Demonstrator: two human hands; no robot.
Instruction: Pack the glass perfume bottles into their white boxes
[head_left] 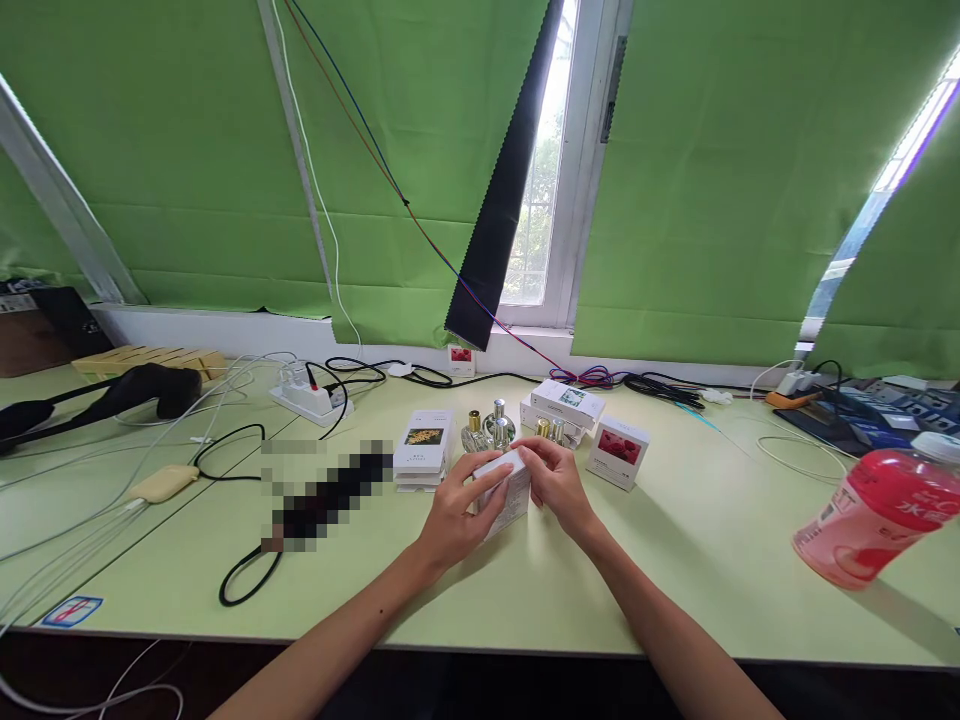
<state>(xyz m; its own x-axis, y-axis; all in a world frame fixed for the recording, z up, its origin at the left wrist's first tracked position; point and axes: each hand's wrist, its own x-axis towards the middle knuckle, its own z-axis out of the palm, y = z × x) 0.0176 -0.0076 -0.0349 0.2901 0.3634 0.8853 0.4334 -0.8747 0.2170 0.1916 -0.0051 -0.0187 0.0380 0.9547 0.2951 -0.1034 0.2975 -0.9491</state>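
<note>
A small white carton (pixel 510 508) stands tilted slightly on the table between my hands. My left hand (pixel 459 508) is closed around its left side, with fingers over the top. At the upper right edge, the bent fingers of my right hand (pixel 553 480) press on the same carton. Just behind are several glass perfume bottles, among them a silver-capped bottle (pixel 499 420) and a gold-capped bottle (pixel 474 430); my hands partly cover others. White boxes with a yellow picture (pixel 422 445) lie to the left. A white box with a red picture (pixel 619 453) stands at the right.
More white boxes (pixel 562 405) are stacked behind the bottles. A pink drink bottle (pixel 862 515) stands far right. Left are a power strip (pixel 311 400), a yellow power bank (pixel 165 483) and loose cables. A blurred-out dark object (pixel 330 500) lies left of the boxes.
</note>
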